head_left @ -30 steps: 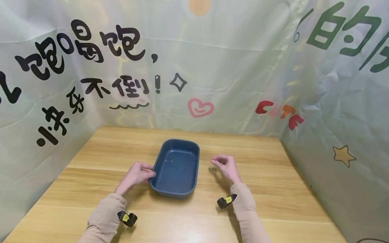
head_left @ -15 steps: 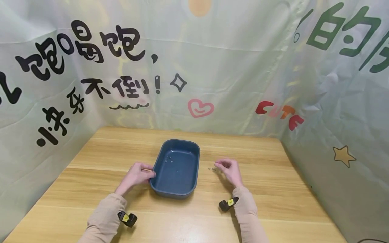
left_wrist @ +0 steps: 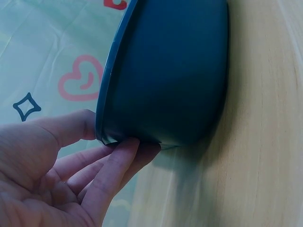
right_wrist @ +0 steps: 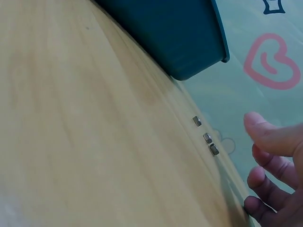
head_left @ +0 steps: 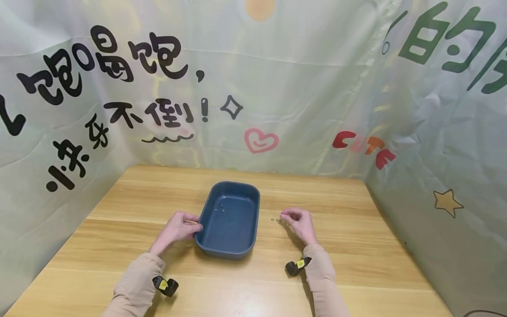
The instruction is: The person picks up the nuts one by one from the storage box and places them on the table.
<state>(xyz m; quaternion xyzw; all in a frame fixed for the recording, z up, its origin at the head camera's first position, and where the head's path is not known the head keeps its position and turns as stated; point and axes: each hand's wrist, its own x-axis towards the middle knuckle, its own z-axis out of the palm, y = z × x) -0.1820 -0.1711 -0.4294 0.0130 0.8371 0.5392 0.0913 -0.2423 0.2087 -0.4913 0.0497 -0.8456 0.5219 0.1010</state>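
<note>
A deep blue plastic tray (head_left: 229,240) stands on the table in the head view, with several tiny metal nuts (head_left: 223,210) on its floor toward the left. My left hand (head_left: 180,226) grips the tray's left rim; the left wrist view shows the thumb (left_wrist: 78,125) at the rim's edge and the fingers (left_wrist: 113,170) underneath the lip. To the right of the tray, three small metal nuts (right_wrist: 208,138) lie on the wood. Just beside them is my right hand (head_left: 299,223), its thumb apart from loosely bent fingers in the right wrist view, nothing visible between them.
The wooden table (head_left: 356,255) runs back to a printed fabric curtain (head_left: 301,97), which also hangs along both sides. Each sleeve carries a small black camera, one on the left (head_left: 166,286) and one on the right (head_left: 297,266). A dark cable (head_left: 481,313) shows at the lower right.
My right hand has shifted a little to the right and toward me, then stayed by the nuts. The left hand and tray have kept their place.
</note>
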